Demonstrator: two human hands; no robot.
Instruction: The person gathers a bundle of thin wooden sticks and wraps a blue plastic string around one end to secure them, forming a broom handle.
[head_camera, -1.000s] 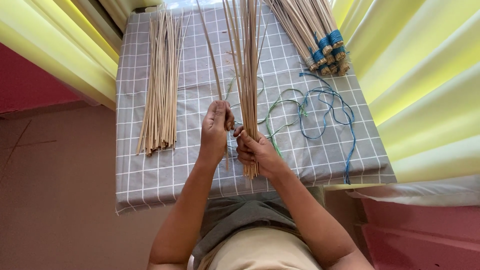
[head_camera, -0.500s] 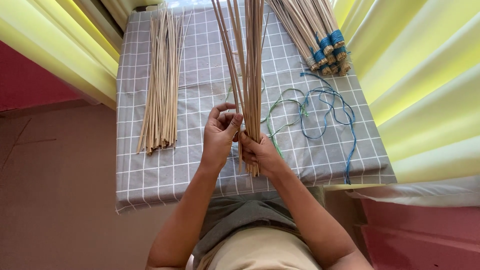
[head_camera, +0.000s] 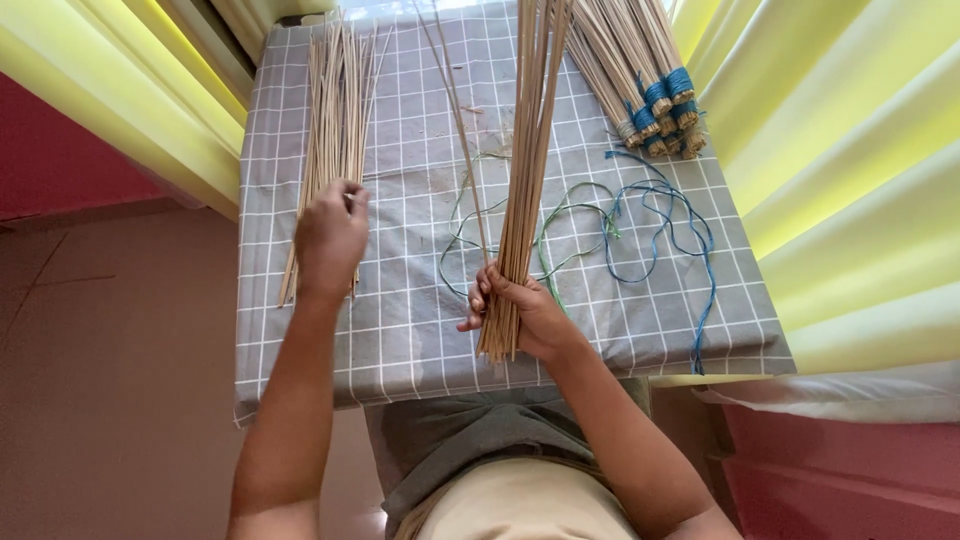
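From my remote seat I saw the right hand (head_camera: 525, 315) clenched around the lower part of a bundle of thin pale sticks (head_camera: 528, 170), standing it up on its cut ends near the front edge of the table (head_camera: 400, 340), a little right of the middle. The sticks rose out of the fist and fanned slightly toward the far edge, and one loose stick (head_camera: 462, 150) leaned off to the left of them. The left hand (head_camera: 330, 240) was over by the left edge, fingers curled down onto the loose pile of sticks (head_camera: 335, 130) lying there lengthwise; I couldn't tell whether it had actually pinched one or was only touching them. Blue and green string (head_camera: 650, 215) lay in loose loops on the grey checked cloth, just right of the held bundle, untouched. At the far right corner rested several finished bundles (head_camera: 650, 90), each already wound with blue string at the base. By my read the work was partway along: some bundles were bound, the one in the fist was gathered but carried no string at all, and plenty of loose sticks were left on the left side.
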